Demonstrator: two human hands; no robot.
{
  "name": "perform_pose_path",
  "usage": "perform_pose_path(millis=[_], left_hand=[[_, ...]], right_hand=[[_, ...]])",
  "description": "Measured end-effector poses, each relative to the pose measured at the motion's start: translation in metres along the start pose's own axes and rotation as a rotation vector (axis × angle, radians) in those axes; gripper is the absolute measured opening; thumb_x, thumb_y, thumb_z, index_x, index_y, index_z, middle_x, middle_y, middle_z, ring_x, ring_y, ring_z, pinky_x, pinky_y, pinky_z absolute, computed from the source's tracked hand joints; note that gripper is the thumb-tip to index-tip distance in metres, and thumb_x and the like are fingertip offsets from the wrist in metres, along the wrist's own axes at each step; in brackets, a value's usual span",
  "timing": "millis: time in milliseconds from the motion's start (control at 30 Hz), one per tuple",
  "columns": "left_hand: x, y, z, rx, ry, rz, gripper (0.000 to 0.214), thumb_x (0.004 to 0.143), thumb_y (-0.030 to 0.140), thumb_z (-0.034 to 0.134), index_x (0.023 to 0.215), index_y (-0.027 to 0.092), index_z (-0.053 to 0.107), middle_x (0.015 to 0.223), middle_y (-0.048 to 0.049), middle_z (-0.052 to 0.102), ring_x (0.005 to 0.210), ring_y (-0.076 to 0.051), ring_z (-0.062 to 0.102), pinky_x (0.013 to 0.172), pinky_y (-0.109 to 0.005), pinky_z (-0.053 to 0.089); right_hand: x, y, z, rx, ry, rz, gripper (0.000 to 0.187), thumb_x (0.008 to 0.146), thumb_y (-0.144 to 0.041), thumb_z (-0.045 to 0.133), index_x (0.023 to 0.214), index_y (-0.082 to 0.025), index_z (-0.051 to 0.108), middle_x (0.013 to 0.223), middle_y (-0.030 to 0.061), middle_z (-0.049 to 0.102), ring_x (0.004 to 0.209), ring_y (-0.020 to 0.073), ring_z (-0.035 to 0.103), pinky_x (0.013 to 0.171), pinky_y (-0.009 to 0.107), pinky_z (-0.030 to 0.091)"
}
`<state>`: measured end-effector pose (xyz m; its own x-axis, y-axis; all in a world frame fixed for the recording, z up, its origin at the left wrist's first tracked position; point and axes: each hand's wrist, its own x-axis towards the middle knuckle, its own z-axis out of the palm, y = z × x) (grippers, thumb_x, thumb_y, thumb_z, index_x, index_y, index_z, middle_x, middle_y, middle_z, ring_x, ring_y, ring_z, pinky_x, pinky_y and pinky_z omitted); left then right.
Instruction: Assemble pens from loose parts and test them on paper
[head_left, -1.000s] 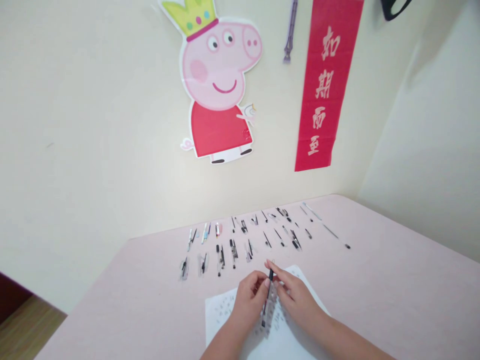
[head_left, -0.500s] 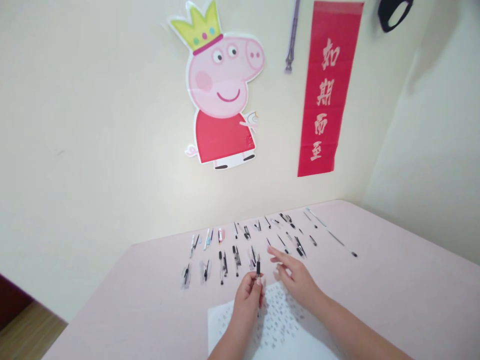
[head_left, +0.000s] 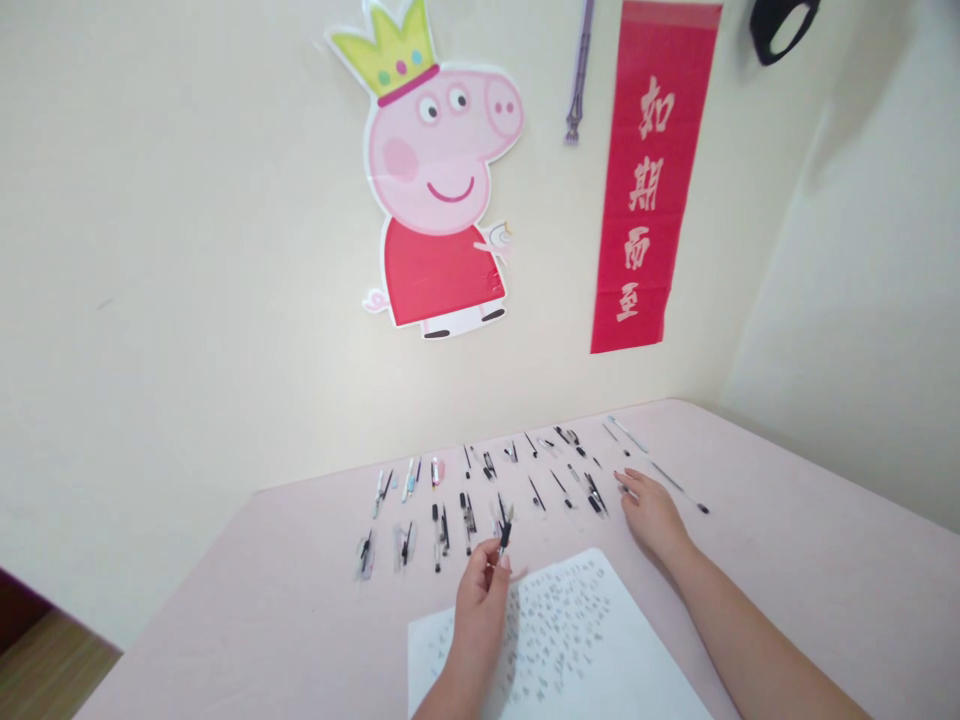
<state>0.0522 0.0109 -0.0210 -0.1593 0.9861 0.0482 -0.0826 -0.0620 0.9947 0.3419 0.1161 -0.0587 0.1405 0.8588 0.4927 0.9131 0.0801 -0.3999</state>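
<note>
A pen [head_left: 505, 535] with a black grip and a clear barrel is pinched in my left hand [head_left: 482, 595], its tip pointing up and away, above the far edge of the sheet of paper [head_left: 637, 640]. The paper carries many small dark handwritten marks. My right hand [head_left: 654, 515] is stretched over the table to the right of the pen parts. Its fingertips close around a small black pen cap [head_left: 623, 489], mostly hidden under the fingers.
Rows of pen parts lie along the back of the pink table [head_left: 225, 600], among them black caps [head_left: 593, 505], refills [head_left: 536, 492] and clear barrels [head_left: 437, 540]. A long refill [head_left: 675, 483] lies at the right. Behind stands a wall with a pig cutout [head_left: 442, 200] and a red banner [head_left: 645, 180].
My right hand has moved right, from beside the pen to the small black cap. My left hand still holds the pen, now tilted slightly to the right.
</note>
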Motion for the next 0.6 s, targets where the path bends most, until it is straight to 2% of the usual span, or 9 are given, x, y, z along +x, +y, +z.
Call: perform_pose_path(millis=[67, 200, 367, 600], left_hand=[[0.0, 0.001, 0.0, 0.074, 0.017, 0.056, 0.025, 0.07, 0.04, 0.064, 0.085, 0.02, 0.063, 0.078, -0.0026, 0.061, 0.077, -0.017, 0.054, 0.072, -0.027, 0.042], [0.0, 0.0, 0.001, 0.15, 0.031, 0.041, 0.023, 0.066, 0.036, 0.066, 0.082, 0.02, 0.064, 0.066, -0.0007, 0.057, 0.065, -0.016, 0.052, 0.064, -0.028, 0.041], [0.001, -0.002, 0.003, 0.161, 0.026, 0.029, 0.022, 0.064, 0.034, 0.067, 0.081, 0.02, 0.064, 0.063, 0.0002, 0.057, 0.06, -0.016, 0.052, 0.06, -0.027, 0.04], [0.002, -0.005, 0.002, 0.135, 0.024, 0.043, 0.02, 0.066, 0.032, 0.066, 0.082, 0.021, 0.063, 0.066, -0.0005, 0.058, 0.064, -0.016, 0.053, 0.062, -0.027, 0.041]], right_hand=[[-0.002, 0.001, 0.004, -0.067, -0.072, 0.005, 0.042, 0.071, -0.012, 0.043, 0.107, -0.011, 0.066, 0.119, 0.016, 0.058, 0.111, 0.0263, 0.052, 0.099, 0.04, 0.037], [-0.005, -0.002, 0.007, -0.156, -0.148, 0.015, 0.042, 0.077, -0.017, 0.045, 0.115, -0.012, 0.061, 0.124, 0.0171, 0.054, 0.115, 0.0278, 0.048, 0.098, 0.041, 0.036], [-0.007, -0.006, 0.006, -0.179, -0.146, -0.018, 0.038, 0.082, -0.028, 0.045, 0.111, -0.01, 0.064, 0.122, 0.0176, 0.055, 0.114, 0.0282, 0.048, 0.099, 0.04, 0.035], [-0.007, -0.014, -0.004, -0.206, -0.116, -0.032, 0.036, 0.079, -0.022, 0.044, 0.103, -0.006, 0.066, 0.109, 0.0201, 0.06, 0.103, 0.0283, 0.054, 0.093, 0.038, 0.04]])
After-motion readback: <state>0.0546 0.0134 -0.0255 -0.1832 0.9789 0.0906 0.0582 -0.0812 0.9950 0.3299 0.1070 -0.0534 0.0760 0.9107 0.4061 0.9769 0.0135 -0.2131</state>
